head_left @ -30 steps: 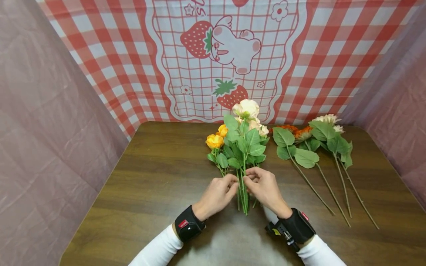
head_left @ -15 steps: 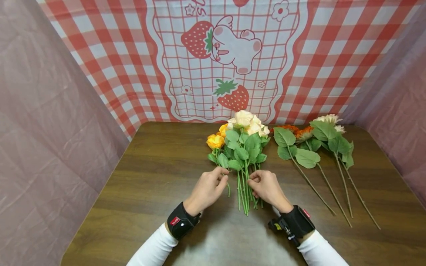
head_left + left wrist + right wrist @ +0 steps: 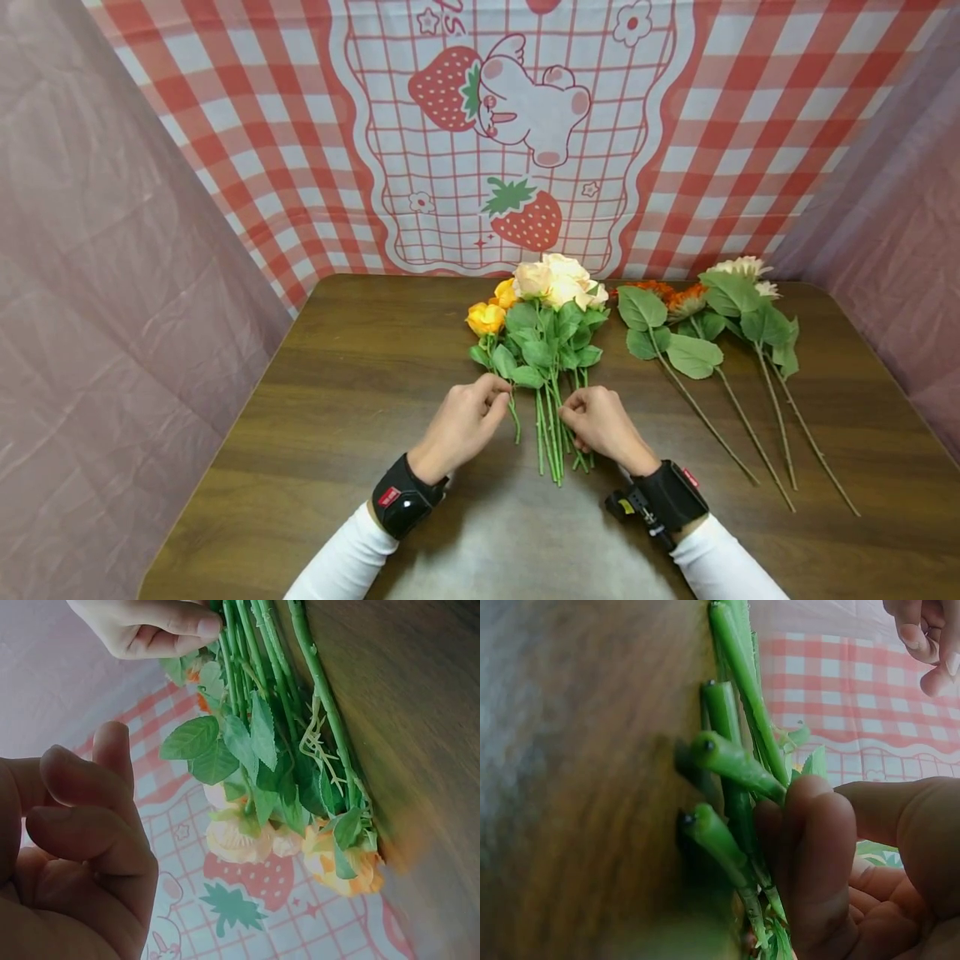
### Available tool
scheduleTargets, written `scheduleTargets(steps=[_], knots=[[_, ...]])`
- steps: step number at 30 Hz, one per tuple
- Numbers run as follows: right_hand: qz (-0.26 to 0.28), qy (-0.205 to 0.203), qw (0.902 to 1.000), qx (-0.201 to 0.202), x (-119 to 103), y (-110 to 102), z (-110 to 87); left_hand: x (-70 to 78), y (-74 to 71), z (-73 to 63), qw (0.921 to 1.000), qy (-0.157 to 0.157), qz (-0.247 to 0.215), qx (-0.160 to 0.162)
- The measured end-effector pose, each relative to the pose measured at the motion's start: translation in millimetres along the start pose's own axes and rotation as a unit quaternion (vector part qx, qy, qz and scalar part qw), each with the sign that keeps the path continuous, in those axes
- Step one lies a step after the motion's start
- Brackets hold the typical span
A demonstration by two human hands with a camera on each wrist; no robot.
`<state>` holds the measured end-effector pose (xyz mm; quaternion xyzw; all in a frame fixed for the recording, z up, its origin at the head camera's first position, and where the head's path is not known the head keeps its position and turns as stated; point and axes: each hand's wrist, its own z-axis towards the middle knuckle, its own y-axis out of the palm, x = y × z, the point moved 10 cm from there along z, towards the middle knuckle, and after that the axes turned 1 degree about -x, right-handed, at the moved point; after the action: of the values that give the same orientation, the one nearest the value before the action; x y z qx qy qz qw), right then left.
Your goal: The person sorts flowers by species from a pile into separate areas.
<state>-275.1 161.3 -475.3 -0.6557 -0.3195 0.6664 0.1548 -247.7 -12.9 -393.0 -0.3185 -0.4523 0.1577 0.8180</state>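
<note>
In the head view, a bunch of cream roses (image 3: 564, 282) and orange-yellow roses (image 3: 486, 319) lies on the table, its green stems (image 3: 551, 442) pointing toward me. My right hand (image 3: 602, 423) is at the right side of the stems. The right wrist view shows its thumb and fingers pinching a cut rose stem (image 3: 739, 766). My left hand (image 3: 459, 425) is left of the bunch, close to the orange-yellow rose's stem. In the left wrist view its fingers (image 3: 97, 784) are loosely bent and hold nothing, apart from the stems.
To the right lie several separate long-stemmed flowers with broad leaves (image 3: 693, 357), with orange heads (image 3: 686, 302) and cream heads (image 3: 741, 267). A red-and-white checked cloth (image 3: 285, 167) hangs behind the wooden table (image 3: 337, 400). Pinkish drapes (image 3: 112, 292) hang at both sides.
My left hand has let go of the stems and moved left. The upper cream rose has come down toward the other blooms. My right hand has shifted slightly right and stays at the stems.
</note>
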Motion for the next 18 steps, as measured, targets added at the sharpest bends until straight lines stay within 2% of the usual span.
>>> scheduleTargets(steps=[8, 12, 18], knots=[[-0.019, -0.016, 0.9997, -0.002, -5.0, 0.8, -1.8, -0.7, -2.0, -1.8, 1.0, -0.004, 0.004, 0.001], [-0.022, -0.011, 0.9997, 0.0, -6.3, -2.0, -3.8, -3.6, -0.5, -1.0, 0.9999, -0.006, 0.011, -0.006], [-0.053, -0.026, 0.9979, 0.025, -12.0, -17.6, -5.9, -12.5, 0.4, 1.3, 0.9989, -0.016, 0.035, -0.028]])
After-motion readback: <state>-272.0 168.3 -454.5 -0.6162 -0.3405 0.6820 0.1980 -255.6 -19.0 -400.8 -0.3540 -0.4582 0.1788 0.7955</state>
